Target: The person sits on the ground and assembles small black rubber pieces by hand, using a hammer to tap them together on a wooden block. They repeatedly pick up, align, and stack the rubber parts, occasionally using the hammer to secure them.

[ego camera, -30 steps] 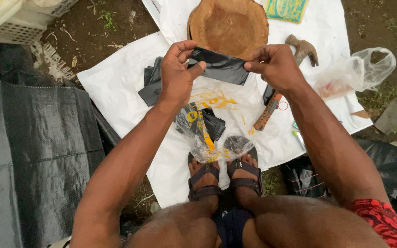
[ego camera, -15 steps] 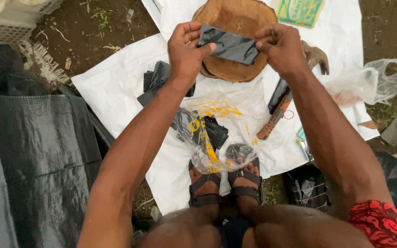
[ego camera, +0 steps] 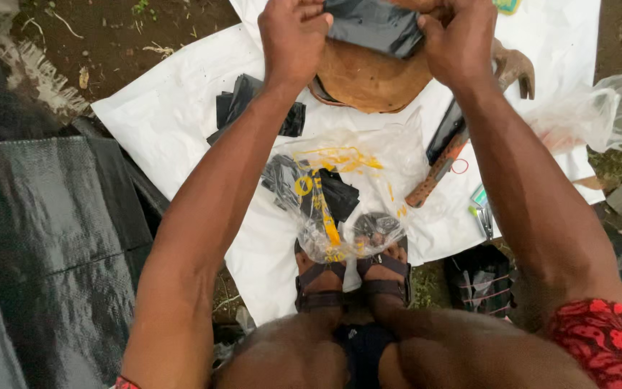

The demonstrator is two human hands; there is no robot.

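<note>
The dark plastic piece (ego camera: 374,26) sits at 12 o'clock, stretched over the wooden block (ego camera: 368,75). The left hand (ego camera: 293,36) and right hand (ego camera: 458,32) each pinch one edge. Step in hand, judged: positioning the piece. A hammer (ego camera: 462,137) lies at 3 o'clock on the white sheet (ego camera: 174,122).

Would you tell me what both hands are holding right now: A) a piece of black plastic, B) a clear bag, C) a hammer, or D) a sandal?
A: the left hand and right hand each grip an end of the black plastic piece above the wooden block.
</note>
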